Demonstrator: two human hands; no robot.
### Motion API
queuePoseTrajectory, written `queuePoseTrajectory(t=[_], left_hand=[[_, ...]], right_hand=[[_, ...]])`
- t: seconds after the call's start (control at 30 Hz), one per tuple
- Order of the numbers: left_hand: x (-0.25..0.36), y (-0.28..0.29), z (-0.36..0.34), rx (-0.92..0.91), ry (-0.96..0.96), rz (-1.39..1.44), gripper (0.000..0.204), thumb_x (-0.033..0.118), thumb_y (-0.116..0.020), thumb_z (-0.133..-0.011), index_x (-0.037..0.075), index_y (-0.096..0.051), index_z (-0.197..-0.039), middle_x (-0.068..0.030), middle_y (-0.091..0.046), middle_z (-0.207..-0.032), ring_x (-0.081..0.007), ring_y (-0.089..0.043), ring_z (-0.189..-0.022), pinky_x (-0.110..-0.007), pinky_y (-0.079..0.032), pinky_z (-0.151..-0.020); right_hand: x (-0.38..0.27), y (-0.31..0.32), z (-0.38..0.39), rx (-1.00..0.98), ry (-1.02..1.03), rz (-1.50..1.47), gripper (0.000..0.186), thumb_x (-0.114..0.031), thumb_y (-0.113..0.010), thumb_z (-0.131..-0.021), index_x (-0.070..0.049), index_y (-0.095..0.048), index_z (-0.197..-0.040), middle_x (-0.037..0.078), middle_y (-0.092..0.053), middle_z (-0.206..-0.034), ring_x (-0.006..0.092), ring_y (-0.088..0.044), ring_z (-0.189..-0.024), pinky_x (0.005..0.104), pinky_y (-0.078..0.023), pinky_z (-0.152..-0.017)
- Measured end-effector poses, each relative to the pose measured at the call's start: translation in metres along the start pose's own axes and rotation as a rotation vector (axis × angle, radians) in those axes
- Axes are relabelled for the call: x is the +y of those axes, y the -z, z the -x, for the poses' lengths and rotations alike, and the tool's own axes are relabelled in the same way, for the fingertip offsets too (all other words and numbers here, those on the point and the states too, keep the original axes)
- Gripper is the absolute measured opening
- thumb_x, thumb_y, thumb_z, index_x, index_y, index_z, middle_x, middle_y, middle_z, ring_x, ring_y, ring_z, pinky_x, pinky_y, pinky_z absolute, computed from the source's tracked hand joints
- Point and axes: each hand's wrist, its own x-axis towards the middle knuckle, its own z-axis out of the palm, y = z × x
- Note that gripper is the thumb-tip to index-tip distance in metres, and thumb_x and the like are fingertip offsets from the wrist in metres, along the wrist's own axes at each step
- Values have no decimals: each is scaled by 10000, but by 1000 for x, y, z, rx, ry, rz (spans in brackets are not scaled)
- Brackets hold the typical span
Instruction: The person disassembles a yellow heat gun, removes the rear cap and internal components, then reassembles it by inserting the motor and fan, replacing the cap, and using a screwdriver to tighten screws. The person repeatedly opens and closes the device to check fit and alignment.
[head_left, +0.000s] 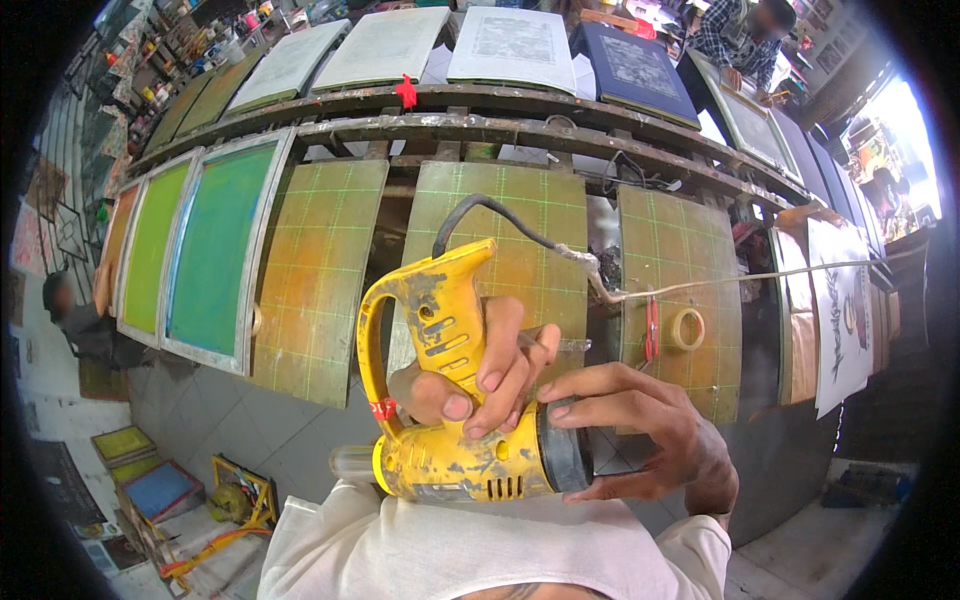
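Observation:
A scuffed yellow heat gun (pixel 455 455) is held close in front of my white shirt, its handle upward and its metal nozzle (pixel 355 464) pointing left. My left hand (pixel 480 375) wraps round the handle with fingers bent. My right hand (pixel 650 425) grips the black round cap (pixel 566 450) at the rear end, fingers over the top and thumb below. A dark cord (pixel 500 205) leaves the handle's upper end, joins a taped stretch, and runs on as a pale cable (pixel 760 275) toward the right.
Beyond the heat gun stand boards (pixel 320 260) with green grid lines. One carries a tape roll (pixel 688 329) and a red-handled tool (pixel 652 328). Framed screens (pixel 222 250) lean at left; printed sheets (pixel 510 48) lie on the far row. Other people (pixel 735 40) are at far right and left.

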Motion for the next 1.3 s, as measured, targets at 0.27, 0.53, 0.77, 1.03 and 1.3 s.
queuePoseTrajectory(t=[0.27,0.53,0.77,1.03,1.3], left_hand=[[6,5,-2,-88,99,-15,270,148,-707,-783,142,-506,-962,-26,-684,-629,-162,-593,-566,-300,-222,-1174],[10,2,-2,-76,86,-36,267,141,-709,-776,125,-509,-951,-38,-683,-621,-175,-588,-552,-296,-201,-1215],[8,-1,8,-40,104,-36,278,138,-726,-780,119,-509,-954,-46,-694,-648,-184,-623,-645,-305,-168,-1253],[10,8,2,-128,196,-70,288,145,-732,-780,168,-526,-980,-2,-730,-696,-169,-649,-707,-291,-300,-1019],[7,19,-4,-227,107,-95,290,213,-707,-773,188,-523,-996,39,-727,-655,-141,-648,-682,-291,-305,-852]], right_hand=[[7,-1,4,-2,-5,-50,743,-211,-990,-693,-34,-629,-1317,207,-666,-1328,336,-693,-1194,423,-574,-998],[-2,2,1,-28,-51,-80,718,-179,-941,-769,-58,-588,-1382,172,-624,-1394,327,-641,-1295,433,-557,-1069],[1,-8,9,16,-50,-59,756,-197,-951,-755,-43,-580,-1395,187,-617,-1412,328,-638,-1304,424,-557,-1068],[20,-12,29,84,-150,-384,892,-189,-976,-737,7,-511,-1473,199,-630,-1402,284,-651,-1297,420,-513,-1126],[20,-17,34,111,-231,-582,935,-80,-997,-664,71,-513,-1449,287,-577,-1447,347,-566,-1383,461,-546,-1094]])
